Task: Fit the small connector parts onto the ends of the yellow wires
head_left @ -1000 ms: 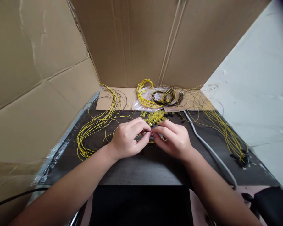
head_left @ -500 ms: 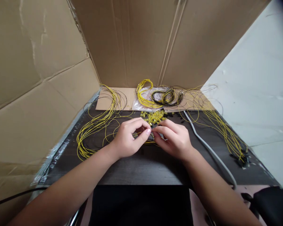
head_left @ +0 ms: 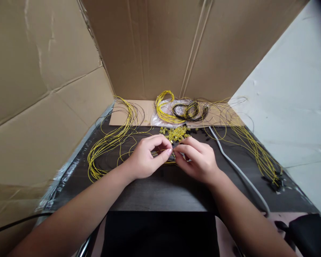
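My left hand (head_left: 149, 155) and my right hand (head_left: 196, 157) meet over the middle of the dark table, fingertips almost touching. Thumb and forefinger of each are pinched together. Whatever small thing sits between the fingertips is too small and hidden to name. Thin yellow wires (head_left: 168, 163) pass behind and below the fingers. Just beyond the fingertips lies a pile of small yellow plastic pieces (head_left: 176, 133), with black bits around it. A loose bundle of yellow and black wires (head_left: 101, 153) spreads to the left of my left hand.
Behind, coils of yellow wire (head_left: 160, 107) and black wire (head_left: 204, 113) rest on a clear plastic bag (head_left: 156, 119) and a cardboard strip (head_left: 117, 117). To the right run a grey cable (head_left: 234, 166) and yellow wires ending in black connectors (head_left: 275, 182). Cardboard walls (head_left: 163, 46) stand left and behind.
My hands stay pinched in nearly the same place. The fingertips have drawn very slightly apart, and the whole view has shifted a little.
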`<state>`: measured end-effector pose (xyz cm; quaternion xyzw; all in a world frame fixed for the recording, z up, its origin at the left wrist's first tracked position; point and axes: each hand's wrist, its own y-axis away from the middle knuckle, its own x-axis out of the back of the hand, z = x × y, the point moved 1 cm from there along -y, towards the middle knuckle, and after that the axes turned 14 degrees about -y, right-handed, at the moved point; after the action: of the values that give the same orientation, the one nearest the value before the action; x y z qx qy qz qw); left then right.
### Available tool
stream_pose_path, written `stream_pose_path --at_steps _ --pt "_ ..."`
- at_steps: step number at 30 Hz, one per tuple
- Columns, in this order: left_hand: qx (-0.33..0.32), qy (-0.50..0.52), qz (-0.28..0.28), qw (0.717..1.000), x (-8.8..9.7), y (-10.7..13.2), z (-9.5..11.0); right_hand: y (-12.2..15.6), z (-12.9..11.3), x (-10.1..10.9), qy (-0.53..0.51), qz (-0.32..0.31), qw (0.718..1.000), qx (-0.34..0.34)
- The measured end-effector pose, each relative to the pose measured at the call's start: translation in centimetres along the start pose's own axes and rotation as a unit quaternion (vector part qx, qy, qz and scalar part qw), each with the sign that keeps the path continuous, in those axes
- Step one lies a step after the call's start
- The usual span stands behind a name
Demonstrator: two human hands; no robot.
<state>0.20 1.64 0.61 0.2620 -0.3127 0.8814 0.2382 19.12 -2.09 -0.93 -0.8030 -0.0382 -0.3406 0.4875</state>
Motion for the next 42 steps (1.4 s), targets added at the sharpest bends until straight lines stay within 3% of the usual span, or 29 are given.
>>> stream_pose_path --at_steps 6,12,21,29,32,35,39,42 --pt "0.020 0.062 -0.005 0.998 -0.4 0.3 0.0 -0.1 -0.2 0.2 -0.056 0.014 0.998 -0.029" --pt "0.075 0.174 0.039 0.981 -0.6 0.2 -0.2 -0.7 -0.4 0.5 -0.149 0.026 0.987 -0.062" --pt "0.066 0.136 0.084 0.985 -0.2 0.0 -0.4 -0.9 -0.6 -0.1 -0.199 0.064 0.969 -0.128" --pt "0.045 0.172 0.051 0.983 -0.6 -0.2 -0.6 -0.7 -0.7 -0.3 -0.241 0.070 0.960 -0.123" --pt "0.031 0.117 0.082 0.989 -0.5 -0.1 -0.6 -0.6 -0.8 -0.2 -0.221 0.064 0.967 -0.110" --pt "-0.007 -0.012 0.138 0.990 -0.3 0.2 -0.4 -0.4 -0.8 -0.2 -0.226 0.042 0.968 -0.103" --pt "-0.104 -0.200 0.188 0.956 -0.3 0.7 -0.3 -0.2 -0.7 -0.4 -0.268 0.020 0.956 -0.119" --pt "-0.155 -0.261 0.197 0.932 -0.3 1.0 -0.5 0.0 -0.7 -0.5 -0.273 0.014 0.954 -0.124"
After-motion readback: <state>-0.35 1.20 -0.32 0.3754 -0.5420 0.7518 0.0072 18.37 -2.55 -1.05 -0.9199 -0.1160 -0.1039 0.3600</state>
